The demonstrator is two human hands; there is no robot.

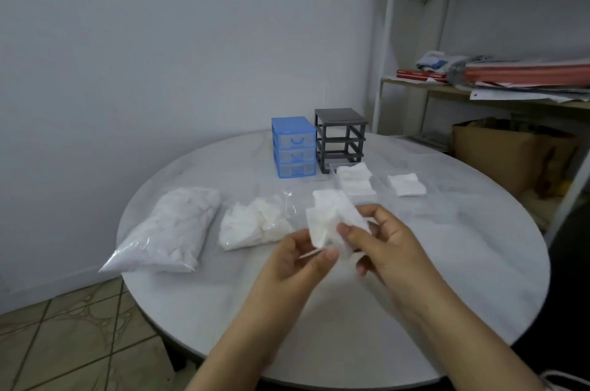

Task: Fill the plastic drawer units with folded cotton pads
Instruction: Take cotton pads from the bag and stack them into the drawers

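Both bare forearms reach forward, hands raised close together. The left hand (300, 258) has its thumb pressed inward in a pinching grip. The right hand (380, 240) has curled fingers, seemingly pinching too.

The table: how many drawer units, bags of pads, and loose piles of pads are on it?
Drawer units: 2, a blue unit and a grey frame
Bags: 2, a big bag and a small bag
Loose piles: 2, a near pile and a right pile
Total: 6
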